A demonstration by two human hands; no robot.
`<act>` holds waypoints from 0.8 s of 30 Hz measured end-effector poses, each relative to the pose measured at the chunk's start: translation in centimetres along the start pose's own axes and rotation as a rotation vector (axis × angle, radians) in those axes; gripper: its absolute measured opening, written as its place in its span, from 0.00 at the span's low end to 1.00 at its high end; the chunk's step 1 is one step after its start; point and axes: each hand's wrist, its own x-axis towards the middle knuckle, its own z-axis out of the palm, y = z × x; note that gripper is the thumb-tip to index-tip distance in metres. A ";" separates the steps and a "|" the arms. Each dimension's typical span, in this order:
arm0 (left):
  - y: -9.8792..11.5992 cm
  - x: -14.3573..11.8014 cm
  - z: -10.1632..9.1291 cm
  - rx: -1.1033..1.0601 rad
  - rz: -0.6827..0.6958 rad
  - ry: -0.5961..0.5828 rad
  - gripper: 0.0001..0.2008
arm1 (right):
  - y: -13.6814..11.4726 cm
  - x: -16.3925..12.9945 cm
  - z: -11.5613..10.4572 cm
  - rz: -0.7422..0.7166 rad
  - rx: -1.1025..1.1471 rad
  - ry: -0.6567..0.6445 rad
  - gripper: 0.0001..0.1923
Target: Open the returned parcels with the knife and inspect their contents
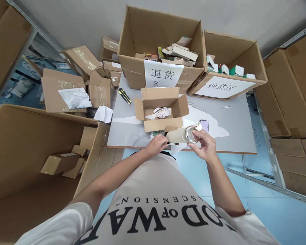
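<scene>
A cream cylindrical bottle [176, 135] lies sideways between my two hands, just over the near edge of the table. My left hand [157, 145] is closed at its black end. Clear with a shiny rim, the other end sits in the fingers of my right hand [204, 142], thumb below and fingers above. A small white strip [199, 127] sticks up by those right fingertips. Just beyond the bottle stands an open small carton [162, 127], flaps spread, with crumpled printed paper [162, 112] inside.
A yellow-black box cutter [125, 96] lies left of the small carton; a phone [204, 126] is at right. Behind stand a big box [132, 75] of books and a second big box [260, 73] with green-white cartons. A large box [91, 160] holding small cartons is at left.
</scene>
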 end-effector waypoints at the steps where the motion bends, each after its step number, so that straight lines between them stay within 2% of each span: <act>1: -0.1 -0.1 0.1 -0.004 0.007 0.012 0.05 | 0.0 0.1 -0.1 -0.010 0.003 -0.041 0.25; 8: -0.9 -0.7 0.4 -0.039 0.038 0.061 0.08 | 0.0 0.3 1.7 -0.072 -0.055 -0.270 0.19; 11: -1.0 -0.8 0.4 -0.054 0.013 0.079 0.09 | 0.3 -0.1 3.1 -0.039 -0.085 -0.314 0.26; 15: -1.0 -0.7 0.3 -0.059 -0.036 0.086 0.09 | 0.3 -1.1 4.6 0.098 -0.113 -0.268 0.42; 20: -0.5 -0.6 0.4 -0.099 -0.137 0.114 0.10 | -0.8 -1.9 5.6 0.210 -0.127 -0.220 0.36; 24: -0.2 -0.4 0.5 -0.172 -0.216 0.138 0.20 | -1.3 -2.4 6.2 0.290 -0.111 -0.160 0.33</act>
